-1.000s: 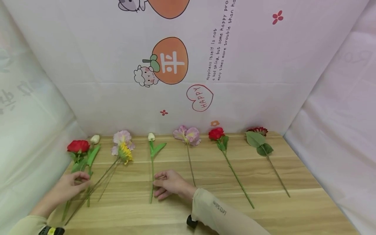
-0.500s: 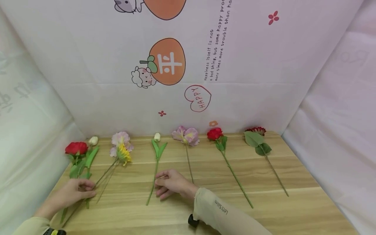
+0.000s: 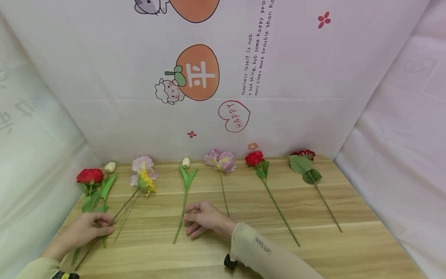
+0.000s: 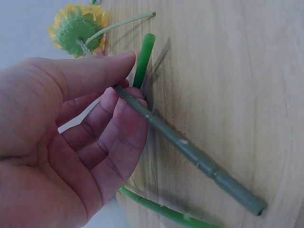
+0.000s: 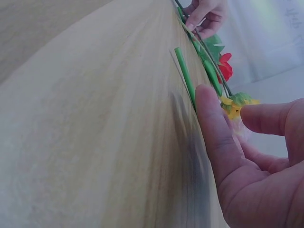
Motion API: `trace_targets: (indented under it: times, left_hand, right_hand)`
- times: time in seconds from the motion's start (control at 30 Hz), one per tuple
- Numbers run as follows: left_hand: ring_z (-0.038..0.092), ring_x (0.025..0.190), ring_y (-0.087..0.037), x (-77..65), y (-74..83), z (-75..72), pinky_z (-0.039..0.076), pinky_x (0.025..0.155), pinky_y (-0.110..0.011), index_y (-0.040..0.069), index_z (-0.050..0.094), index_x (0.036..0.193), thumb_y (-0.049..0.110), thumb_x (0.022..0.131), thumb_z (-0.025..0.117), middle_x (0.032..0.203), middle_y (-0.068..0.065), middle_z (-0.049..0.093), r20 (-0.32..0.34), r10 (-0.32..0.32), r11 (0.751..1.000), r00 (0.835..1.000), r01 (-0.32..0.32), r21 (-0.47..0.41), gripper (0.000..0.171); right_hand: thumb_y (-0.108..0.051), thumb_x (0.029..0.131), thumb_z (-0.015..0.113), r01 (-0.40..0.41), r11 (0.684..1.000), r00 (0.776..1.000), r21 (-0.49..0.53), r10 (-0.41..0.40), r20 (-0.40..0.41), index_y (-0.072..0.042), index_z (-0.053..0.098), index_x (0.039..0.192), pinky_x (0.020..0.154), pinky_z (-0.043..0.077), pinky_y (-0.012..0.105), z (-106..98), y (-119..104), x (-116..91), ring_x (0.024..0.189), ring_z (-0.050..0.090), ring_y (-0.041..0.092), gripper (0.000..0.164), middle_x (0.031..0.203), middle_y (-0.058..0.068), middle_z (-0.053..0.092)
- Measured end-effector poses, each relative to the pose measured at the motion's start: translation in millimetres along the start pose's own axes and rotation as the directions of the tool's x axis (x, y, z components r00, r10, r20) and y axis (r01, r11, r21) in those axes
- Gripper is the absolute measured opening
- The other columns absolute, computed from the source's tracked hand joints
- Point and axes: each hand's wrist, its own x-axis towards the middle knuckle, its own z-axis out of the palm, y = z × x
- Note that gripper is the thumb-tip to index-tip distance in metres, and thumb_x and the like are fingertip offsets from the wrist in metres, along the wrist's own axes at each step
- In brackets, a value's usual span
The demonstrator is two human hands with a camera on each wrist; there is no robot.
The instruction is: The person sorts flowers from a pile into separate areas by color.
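At the left of the table my left hand [image 3: 88,230] pinches the dark stem of a yellow sunflower [image 3: 147,182]; the left wrist view shows the stem [image 4: 180,141] between thumb and fingers. The sunflower's head overlaps a pale purple flower [image 3: 143,164]. Beside the left hand lie a red rose [image 3: 90,176] and a white tulip [image 3: 110,167], their stems partly hidden by it. My right hand [image 3: 207,220] rests at the stem of another white tulip [image 3: 186,162]. Its fingertips are against or close to this stem [image 5: 184,73], with the thumb apart.
To the right on the wooden table [image 3: 244,252] lie another purple flower [image 3: 221,161], a red rose [image 3: 254,158] and a dark red flower [image 3: 304,155] with broad leaves, stems toward me. White cloth walls [image 3: 296,77] stand behind and at both sides.
The middle tulip has turned, its head shifting right and its stem end left, and both leaves now show. My left hand has moved slightly right onto the sunflower's stem. The last half second shows hardly any motion.
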Motion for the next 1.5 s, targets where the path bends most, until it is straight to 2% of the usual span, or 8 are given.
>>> trace_targets:
  times: [0.27, 0.43, 0.8, 0.9, 1.1, 1.2, 1.33, 1.5]
  left_hand:
    - [0.061, 0.08, -0.012, -2.4, 4.0, 2.8, 0.054, 0.059, -0.028, -0.007, 0.067, 0.115, 0.019, 0.093, 0.076, 0.094, -0.005, 0.066, 0.016, 0.01, 0.999, 1.0, -0.009, -0.048, 0.036]
    - [0.063, 0.078, -0.014, -4.4, 6.2, 2.1, 0.055, 0.058, -0.029, -0.007, 0.066, 0.117, 0.022, 0.092, 0.077, 0.093, -0.006, 0.065, 0.015, -0.018, 0.998, 1.0, 0.019, -0.066, 0.039]
    - [0.064, 0.083, -0.018, -2.3, 16.6, -2.9, 0.057, 0.06, -0.03, -0.009, 0.064, 0.122, 0.024, 0.093, 0.076, 0.096, -0.007, 0.065, -0.034, -0.054, 0.997, 0.998, 0.052, -0.056, 0.045]
    - [0.064, 0.084, -0.018, -0.1, 25.1, -2.2, 0.058, 0.063, -0.029, -0.009, 0.064, 0.122, 0.025, 0.094, 0.076, 0.098, -0.007, 0.066, -0.059, -0.06, 0.996, 0.996, 0.056, -0.07, 0.046]
    - [0.066, 0.077, -0.019, 9.3, 44.9, 1.4, 0.059, 0.063, -0.033, -0.012, 0.058, 0.128, 0.024, 0.094, 0.076, 0.103, -0.011, 0.065, -0.08, -0.073, 0.979, 0.994, 0.056, -0.194, 0.053]
    - [0.067, 0.079, -0.02, 15.2, 55.8, 4.3, 0.061, 0.065, -0.035, -0.01, 0.057, 0.13, 0.026, 0.092, 0.077, 0.105, -0.012, 0.065, -0.086, -0.084, 0.968, 0.993, 0.06, -0.242, 0.056]
    - [0.069, 0.086, -0.024, 23.2, 72.2, 10.3, 0.062, 0.072, -0.037, -0.011, 0.056, 0.129, 0.023, 0.092, 0.078, 0.107, -0.014, 0.064, -0.087, -0.045, 0.948, 0.995, 0.015, -0.317, 0.055]
    - [0.07, 0.085, -0.026, 35.7, 92.6, 19.0, 0.062, 0.074, -0.042, -0.012, 0.057, 0.126, 0.017, 0.092, 0.077, 0.105, -0.015, 0.063, -0.078, 0.02, 0.919, 0.997, -0.049, -0.392, 0.049]
  right_hand:
    - [-0.009, 0.102, 0.061, 0.01, 1.0, 1.0, 0.002, -0.01, 0.001, 0.004, 0.057, 0.129, 0.066, 0.063, 0.041, -2, 1, -2, 0.079, 0.073, 0.033, 0.03, 0.105, 0.019, 0.07]
    - [-0.011, 0.102, 0.062, 0.006, 1.0, 1.0, 0.004, -0.006, -0.006, 0.003, 0.059, 0.127, 0.065, 0.063, 0.041, -1, 0, -2, 0.078, 0.073, 0.033, 0.028, 0.105, 0.019, 0.07]
    - [-0.012, 0.102, 0.062, 0.011, 1.0, 1.0, -0.002, -0.011, -0.014, 0.003, 0.061, 0.124, 0.066, 0.063, 0.042, -4, -5, -6, 0.073, 0.072, 0.027, 0.027, 0.105, 0.02, 0.07]
    - [-0.013, 0.102, 0.062, 0.026, 1.0, 1.0, 0.001, -0.026, -0.002, 0.004, 0.06, 0.125, 0.066, 0.063, 0.041, -10, -6, -6, 0.073, 0.072, 0.025, 0.028, 0.106, 0.02, 0.069]
    - [-0.013, 0.103, 0.06, 0.04, 0.999, 0.999, 0.022, -0.041, 0.023, 0.007, 0.058, 0.128, 0.072, 0.063, 0.043, -26, -19, -11, 0.076, 0.072, 0.024, 0.032, 0.11, 0.023, 0.067]
    - [-0.014, 0.104, 0.06, 0.051, 0.999, 0.996, -0.013, -0.05, 0.068, 0.007, 0.058, 0.129, 0.075, 0.062, 0.045, -33, -24, -17, 0.08, 0.073, 0.026, 0.033, 0.112, 0.024, 0.067]
    - [-0.015, 0.104, 0.06, 0.073, 0.994, 0.986, -0.084, -0.06, 0.156, 0.006, 0.058, 0.129, 0.076, 0.062, 0.044, -43, -31, -26, 0.084, 0.072, 0.026, 0.033, 0.115, 0.026, 0.066]
    - [-0.015, 0.105, 0.058, 0.112, 0.985, 0.968, -0.128, -0.079, 0.24, 0.003, 0.061, 0.124, 0.078, 0.062, 0.046, -49, -35, -37, 0.086, 0.072, 0.026, 0.027, 0.116, 0.031, 0.063]
